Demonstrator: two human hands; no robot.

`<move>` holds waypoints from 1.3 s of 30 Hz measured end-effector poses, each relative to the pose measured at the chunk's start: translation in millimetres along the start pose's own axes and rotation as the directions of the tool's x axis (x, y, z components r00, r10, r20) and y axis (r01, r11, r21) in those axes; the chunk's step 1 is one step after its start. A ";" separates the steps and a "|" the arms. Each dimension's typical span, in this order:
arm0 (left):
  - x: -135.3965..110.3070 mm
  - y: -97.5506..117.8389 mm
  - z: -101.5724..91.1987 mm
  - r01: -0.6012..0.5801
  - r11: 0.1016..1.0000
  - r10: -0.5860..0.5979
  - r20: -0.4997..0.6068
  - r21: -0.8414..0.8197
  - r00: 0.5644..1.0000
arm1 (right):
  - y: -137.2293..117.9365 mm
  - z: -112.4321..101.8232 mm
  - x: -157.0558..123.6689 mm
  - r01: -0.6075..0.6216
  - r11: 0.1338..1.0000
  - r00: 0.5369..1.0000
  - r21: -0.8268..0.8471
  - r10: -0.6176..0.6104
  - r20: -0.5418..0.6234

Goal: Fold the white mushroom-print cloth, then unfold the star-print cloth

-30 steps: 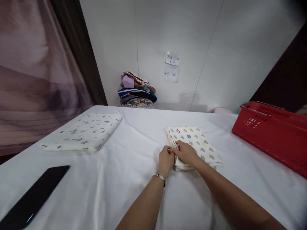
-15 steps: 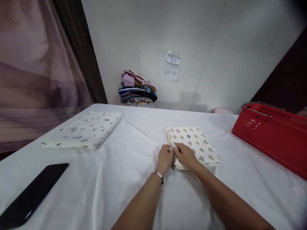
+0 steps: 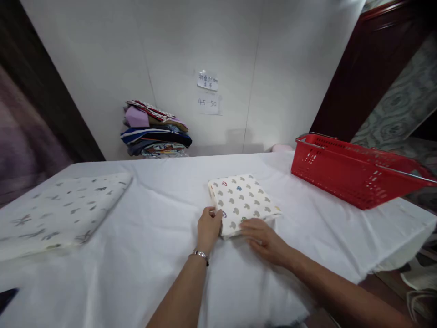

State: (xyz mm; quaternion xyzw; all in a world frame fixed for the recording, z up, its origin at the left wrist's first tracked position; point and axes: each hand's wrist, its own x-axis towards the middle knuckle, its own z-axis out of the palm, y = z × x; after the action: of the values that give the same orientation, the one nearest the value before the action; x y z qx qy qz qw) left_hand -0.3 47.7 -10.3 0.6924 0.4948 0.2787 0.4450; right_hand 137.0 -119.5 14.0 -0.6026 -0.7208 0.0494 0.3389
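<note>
A folded white cloth (image 3: 244,198) printed with grey mushrooms and a few coloured ones lies on the white-covered table, forming a neat thick square. At its left front edge, my left hand (image 3: 208,230), with a silver bracelet on the wrist, has fingers and thumb closed on the side of the folds. My right hand (image 3: 266,241) rests at the front edge, its fingers stretched out and touching the cloth near the front corner; part of the thumb side is blurred.
A red plastic basket (image 3: 341,171) stands at the right. Another folded cloth with grey leaf-like prints (image 3: 68,209) lies at the left. A pile of folded fabrics (image 3: 155,132) sits by the wall, beside paper notes (image 3: 208,102). A dark flat object (image 3: 6,298) shows at the lower left.
The view has turned right, showing more of the basket. My right hand has let go of the cloth's left edge and moved to its front edge; the left remains at the left side.
</note>
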 end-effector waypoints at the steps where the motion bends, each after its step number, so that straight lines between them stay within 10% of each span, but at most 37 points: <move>1: 0.7 0.1 -0.3 0.009 1.000 -0.009 0.002 0.002 1.000 | 9.9 -10.2 -6.8 -0.076 0.997 0.992 0.007 0.077 -0.099; 5: 3.2 2.5 -2.7 0.039 0.999 -0.039 0.014 -0.002 0.999 | 54.1 -50.2 -23.2 -0.514 0.828 0.742 0.223 0.560 -0.370; 8: 1.6 5.8 -3.7 0.061 0.998 -0.060 0.018 -0.023 0.998 | 74.7 -65.5 -27.4 -0.713 0.533 0.497 0.455 0.842 -0.209; 10: -3.2 7.6 -3.3 0.025 1.000 -0.025 -0.002 0.008 1.000 | 79.4 -66.3 -27.6 -0.745 0.434 0.446 0.507 0.889 -0.106; 18: -29.6 4.4 2.3 -0.306 0.892 0.340 -0.047 0.333 0.939 | 82.9 -54.3 -11.3 -0.740 0.397 0.484 0.543 0.875 0.019; 22: -36.1 5.7 1.9 -0.549 0.676 0.642 -0.028 0.491 0.766 | 90.6 -58.9 -4.5 -0.770 0.359 0.476 0.527 0.874 0.100; 27: -51.2 6.1 6.9 -0.748 0.368 0.773 0.265 0.552 0.576 | 96.4 -64.7 0.3 -0.767 0.387 0.497 0.512 0.863 0.091; 39: -66.4 23.6 17.5 -0.727 0.295 0.727 0.348 0.621 0.592 | 86.9 -62.0 8.0 -0.594 0.226 0.625 0.772 0.734 0.266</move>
State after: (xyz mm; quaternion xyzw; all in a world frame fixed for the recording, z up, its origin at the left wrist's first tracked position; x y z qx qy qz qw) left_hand 1.0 -22.9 6.5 0.9522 0.1929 0.2342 -0.0348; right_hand 243.2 -109.8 23.2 -0.6272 -0.2562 0.4628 0.5716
